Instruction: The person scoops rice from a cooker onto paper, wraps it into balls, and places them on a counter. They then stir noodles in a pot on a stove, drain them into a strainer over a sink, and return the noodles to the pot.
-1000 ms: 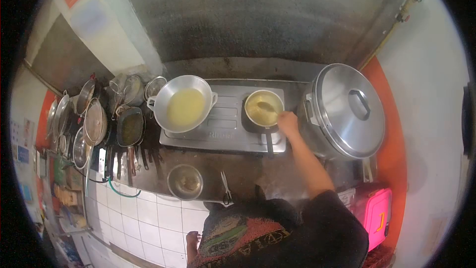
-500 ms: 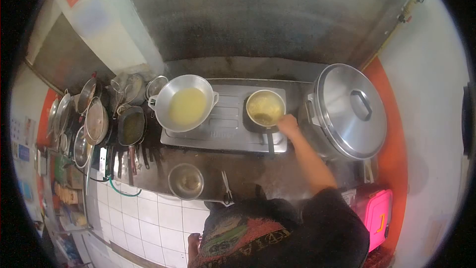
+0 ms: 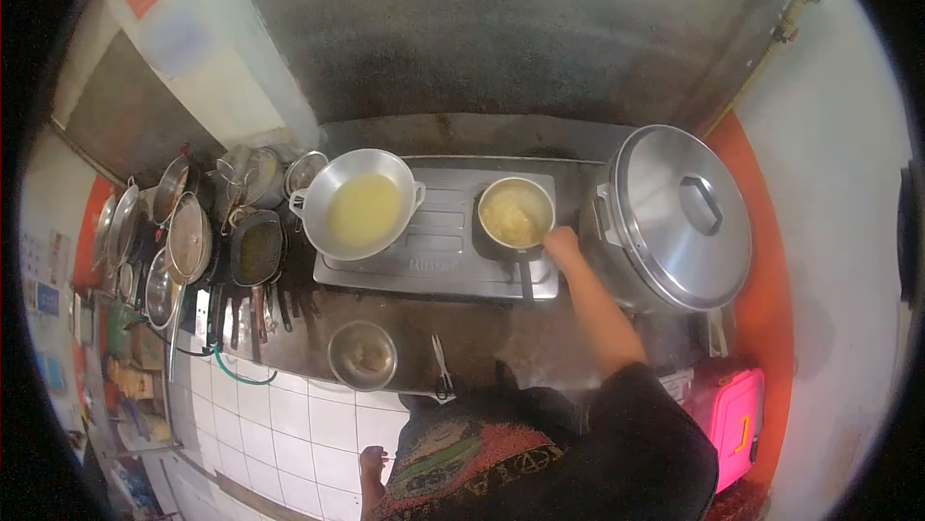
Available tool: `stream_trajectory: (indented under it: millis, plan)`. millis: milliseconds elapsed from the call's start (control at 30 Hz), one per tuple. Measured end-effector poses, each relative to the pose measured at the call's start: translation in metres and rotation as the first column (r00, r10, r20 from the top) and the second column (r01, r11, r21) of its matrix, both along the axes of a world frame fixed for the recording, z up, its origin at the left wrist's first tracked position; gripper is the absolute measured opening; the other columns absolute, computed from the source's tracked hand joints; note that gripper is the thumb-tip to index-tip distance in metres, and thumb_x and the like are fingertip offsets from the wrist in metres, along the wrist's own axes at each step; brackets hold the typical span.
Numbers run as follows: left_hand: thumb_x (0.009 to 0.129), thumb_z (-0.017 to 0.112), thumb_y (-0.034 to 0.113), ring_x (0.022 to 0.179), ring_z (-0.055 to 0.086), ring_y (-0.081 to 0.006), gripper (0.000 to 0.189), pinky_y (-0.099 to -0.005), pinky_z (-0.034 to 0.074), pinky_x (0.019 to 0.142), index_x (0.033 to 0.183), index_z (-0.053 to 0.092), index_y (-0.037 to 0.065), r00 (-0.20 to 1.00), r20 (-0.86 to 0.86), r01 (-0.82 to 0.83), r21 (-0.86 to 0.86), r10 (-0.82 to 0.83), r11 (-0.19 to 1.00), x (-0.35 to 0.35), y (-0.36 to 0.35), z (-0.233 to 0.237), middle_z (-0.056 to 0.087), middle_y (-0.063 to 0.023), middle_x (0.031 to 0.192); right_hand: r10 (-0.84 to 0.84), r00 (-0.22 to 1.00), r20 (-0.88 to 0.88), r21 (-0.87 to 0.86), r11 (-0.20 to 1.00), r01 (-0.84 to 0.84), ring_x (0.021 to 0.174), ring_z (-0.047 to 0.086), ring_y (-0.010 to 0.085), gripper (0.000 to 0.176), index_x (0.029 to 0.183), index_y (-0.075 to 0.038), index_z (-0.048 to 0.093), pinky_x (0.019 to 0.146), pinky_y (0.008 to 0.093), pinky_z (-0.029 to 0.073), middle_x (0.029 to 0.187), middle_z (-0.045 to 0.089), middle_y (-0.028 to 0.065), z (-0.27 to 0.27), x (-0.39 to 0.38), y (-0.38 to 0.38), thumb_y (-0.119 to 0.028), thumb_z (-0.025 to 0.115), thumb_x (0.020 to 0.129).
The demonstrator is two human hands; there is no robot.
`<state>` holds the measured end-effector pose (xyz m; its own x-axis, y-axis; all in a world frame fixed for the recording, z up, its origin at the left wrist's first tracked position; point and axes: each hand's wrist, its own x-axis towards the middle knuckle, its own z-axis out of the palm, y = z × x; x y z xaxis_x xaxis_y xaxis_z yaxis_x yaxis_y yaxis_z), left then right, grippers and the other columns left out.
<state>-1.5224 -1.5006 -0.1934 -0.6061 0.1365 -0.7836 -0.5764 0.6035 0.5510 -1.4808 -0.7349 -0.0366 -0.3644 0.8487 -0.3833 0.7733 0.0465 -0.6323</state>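
Note:
My right hand (image 3: 561, 243) is closed in a fist at the right rim of a small saucepan (image 3: 527, 249). What it grips is too small or too hidden to make out. Pale yellow, lumpy food (image 3: 513, 213) fills the pan, whose dark handle (image 3: 527, 282) points toward me, apart from the hand. Low beside my body, over the floor tiles, hangs my left hand (image 3: 373, 461). Its fingers look curled, with a thin pale thing showing at them that I cannot identify. Left of the saucepan, a two-handled wok (image 3: 318, 195) holds yellowish liquid on the same gas stove (image 3: 434, 275).
A big lidded pot (image 3: 665, 222) stands right of the stove. On the counter in front lie a metal bowl (image 3: 362, 355) and scissors (image 3: 440, 365). Pans and strainers (image 3: 188, 237) crowd the left side. A pink case (image 3: 737, 425) sits at the lower right.
The dark patch in the saucepan's food is gone from sight. My right hand has shifted slightly right and down. My left hand has moved slightly away from my shirt and shows more.

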Motion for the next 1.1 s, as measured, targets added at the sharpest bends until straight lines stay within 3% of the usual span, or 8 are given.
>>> stream_trajectory:
  millis: [33,233,500,633,733,833,1033,1100]
  plan:
    - [0.091,0.059,0.010,0.062,0.067,-0.0250,0.016,-0.0367,0.051,0.048,0.102,0.062,-0.001,1.000,-0.004,0.007,-0.001,-0.007,1.000,-0.001,0.003,0.002,0.070,-0.0161,0.083,-0.118,0.989,-0.093,-0.104,0.989,0.108,0.062,0.070,0.0313,0.021,0.080,0.006,0.070,0.061,0.0412,0.054,0.071,0.069,0.0217,-0.002,0.000,-0.002,-0.013,0.063,0.077]
    - [0.091,0.057,0.010,0.063,0.068,-0.0247,0.017,-0.0365,0.053,0.048,0.102,0.062,-0.002,1.000,0.010,0.029,-0.006,-0.029,1.000,-0.001,0.005,-0.002,0.070,-0.0161,0.084,0.081,0.990,-0.116,0.066,0.995,-0.074,0.062,0.070,0.0276,0.016,0.075,0.004,0.070,0.056,0.0405,0.052,0.069,0.069,0.0194,-0.008,-0.001,-0.012,-0.009,0.060,0.077]
    - [0.091,0.054,0.010,0.064,0.069,-0.0241,0.019,-0.0362,0.054,0.049,0.103,0.061,-0.004,0.993,0.114,-0.025,0.027,0.022,0.999,-0.004,0.004,-0.028,0.071,-0.0163,0.084,0.056,0.992,-0.110,-0.005,0.998,-0.057,0.083,0.070,0.0379,0.022,0.084,0.000,0.073,0.079,0.0459,0.055,0.084,0.071,0.0204,0.029,-0.010,-0.036,-0.017,0.060,0.080]
    - [0.091,0.053,0.009,0.064,0.069,-0.0245,0.019,-0.0362,0.054,0.049,0.102,0.062,-0.003,0.992,-0.013,0.128,0.002,-0.128,0.992,-0.005,0.011,-0.003,0.070,-0.0159,0.082,-0.046,0.978,-0.206,0.241,0.966,0.096,0.077,0.071,0.0372,0.024,0.086,0.003,0.071,0.074,0.0460,0.054,0.084,0.070,0.0247,0.034,-0.014,-0.036,-0.018,0.062,0.079]
    - [0.091,0.053,0.008,0.064,0.069,-0.0248,0.018,-0.0361,0.053,0.048,0.102,0.062,-0.003,0.968,-0.088,0.234,-0.020,-0.235,0.972,-0.005,0.029,0.026,0.070,-0.0157,0.081,-0.119,0.975,-0.190,0.365,0.913,0.183,0.087,0.070,0.0395,0.026,0.089,0.001,0.072,0.079,0.0481,0.053,0.088,0.069,0.0277,0.063,-0.016,-0.037,-0.020,0.063,0.079]
    - [0.091,0.052,0.008,0.064,0.069,-0.0234,0.017,-0.0352,0.053,0.049,0.100,0.064,-0.002,0.951,-0.130,0.279,-0.028,-0.280,0.960,-0.006,0.040,0.037,0.070,-0.0148,0.081,-0.211,0.977,-0.035,0.290,0.933,0.212,0.096,0.068,0.0407,0.025,0.097,-0.004,0.073,0.083,0.0467,0.054,0.104,0.070,0.0227,0.042,-0.018,-0.016,-0.019,0.062,0.080]
    - [0.091,0.056,0.016,0.062,0.066,-0.0186,0.019,-0.0313,0.052,0.053,0.093,0.069,0.001,0.867,-0.220,0.475,0.094,-0.447,0.875,-0.035,0.065,-0.026,0.070,-0.0091,0.078,-0.097,0.990,-0.102,0.240,0.963,0.119,0.097,0.068,0.0400,0.044,0.094,0.006,0.071,0.084,0.0472,0.053,0.094,0.069,0.0287,0.000,-0.017,-0.011,-0.036,0.070,0.079]
    - [0.091,0.060,0.025,0.065,0.065,-0.0199,0.025,-0.0345,0.052,0.060,0.093,0.071,0.002,0.823,-0.161,0.559,0.053,-0.546,0.827,-0.053,0.126,-0.018,0.070,-0.0084,0.077,-0.121,0.986,-0.112,0.126,0.983,0.135,0.080,0.069,0.0389,0.028,0.087,0.005,0.071,0.074,0.0454,0.055,0.082,0.070,0.0249,0.016,-0.026,-0.021,-0.021,0.064,0.078]
